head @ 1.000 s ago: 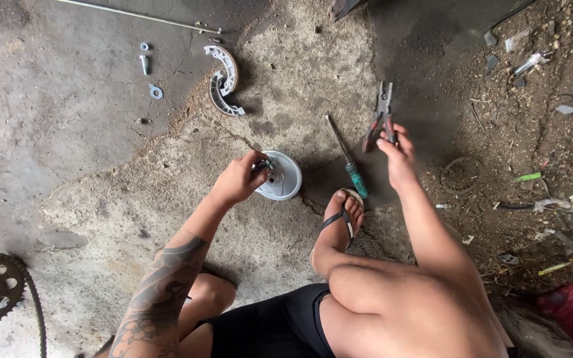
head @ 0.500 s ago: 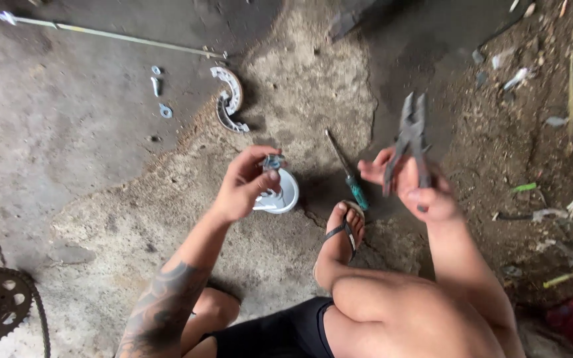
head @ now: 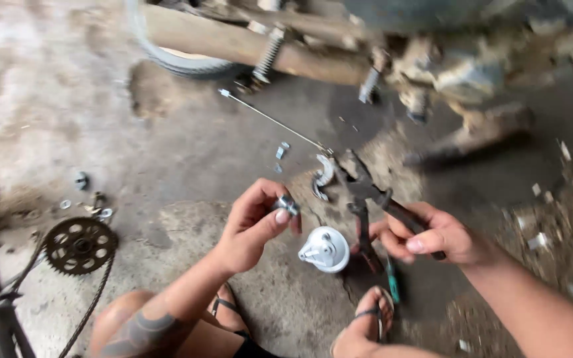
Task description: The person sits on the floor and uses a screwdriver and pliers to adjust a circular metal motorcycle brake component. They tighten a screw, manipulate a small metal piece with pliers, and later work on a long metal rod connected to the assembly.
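My left hand point(head: 253, 225) pinches a small silvery metal part point(head: 287, 204) between thumb and fingers, raised above the concrete floor. My right hand point(head: 436, 233) grips a pair of dark pliers point(head: 365, 199) by the handles, jaws pointing up and left toward the small part. Between the two hands, a white round hub piece point(head: 326, 249) rests on the floor. A green-handled screwdriver point(head: 392, 286) lies just below my right hand, near my sandalled foot point(head: 365, 326).
A sprocket with chain point(head: 79, 245) lies at the left. A thin metal rod point(head: 273, 120), a curved brake shoe point(head: 325, 174) and loose nuts point(head: 281, 150) lie ahead. A motorcycle's underside and tyre point(head: 180, 61) fill the top. Debris litters the right.
My right hand has picked the pliers off the floor and brought them toward my left hand. My left hand has lifted the small part off the white hub piece. My view has tilted upward.
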